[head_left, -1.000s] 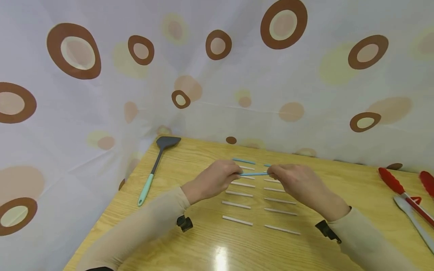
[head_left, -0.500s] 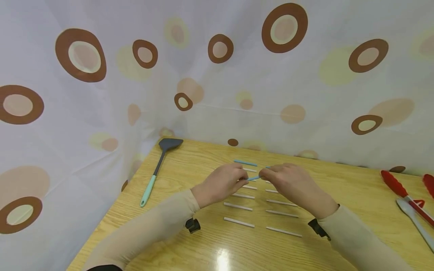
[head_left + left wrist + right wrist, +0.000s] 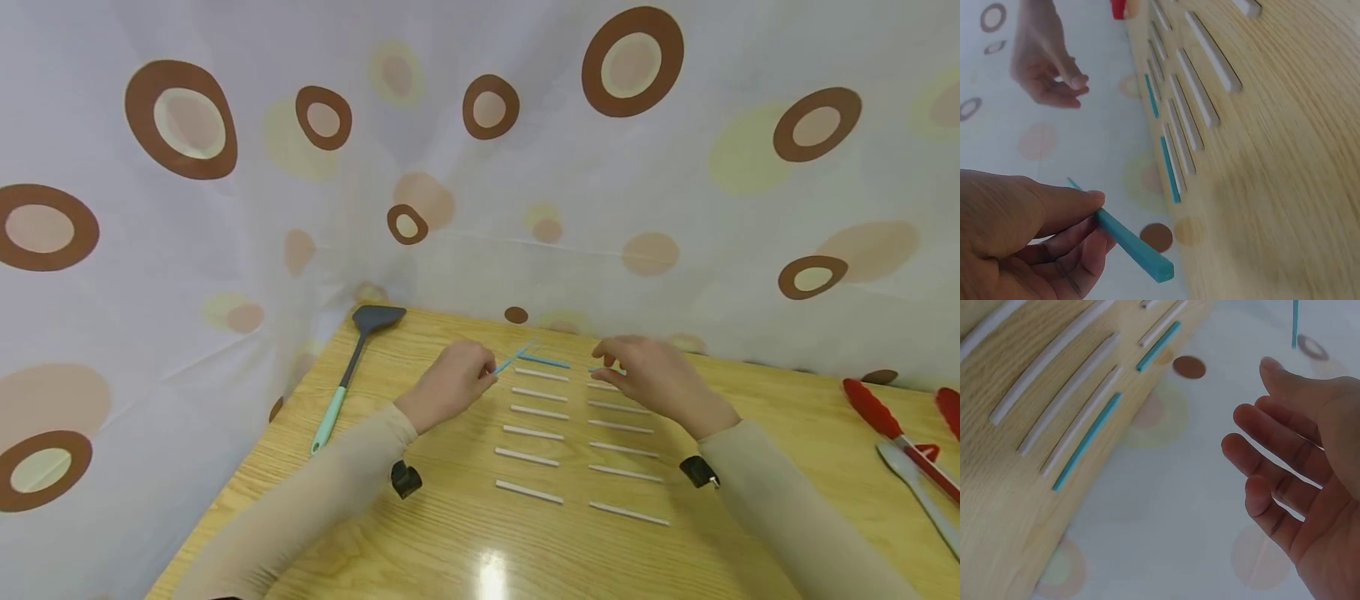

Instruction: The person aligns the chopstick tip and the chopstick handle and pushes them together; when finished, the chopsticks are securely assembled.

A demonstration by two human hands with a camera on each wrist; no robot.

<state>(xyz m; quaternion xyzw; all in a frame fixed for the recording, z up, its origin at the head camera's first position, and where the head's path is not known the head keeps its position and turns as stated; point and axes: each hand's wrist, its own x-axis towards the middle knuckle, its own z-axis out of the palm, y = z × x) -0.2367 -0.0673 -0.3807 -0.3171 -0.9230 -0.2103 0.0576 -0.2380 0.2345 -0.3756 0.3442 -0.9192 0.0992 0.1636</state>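
My left hand (image 3: 452, 385) pinches a thin blue stick (image 3: 1134, 242) between thumb and fingers, with its far end sticking out at a slant. In the left wrist view the stick shows a squared end. Across from it, my right hand (image 3: 663, 382) holds nothing, and its fingers are loosely bent in the right wrist view. Below the hands, white sticks (image 3: 528, 457) lie in two columns on the wooden table. A blue stick (image 3: 546, 362) lies at the far end of the left column. Another blue stick (image 3: 1087, 442) ends the right column, partly covered by my right hand in the head view.
A spatula (image 3: 347, 367) with dark head and mint handle lies at the table's left edge. Red-tipped tongs (image 3: 873, 408) and a grey utensil (image 3: 918, 492) lie at the right. A patterned curtain (image 3: 450, 275) hangs behind the table.
Both hands were on the blue stick. The right hand has let go and moved right, its fingers spreading. The left hand has moved left with the stick, which now tilts upward.
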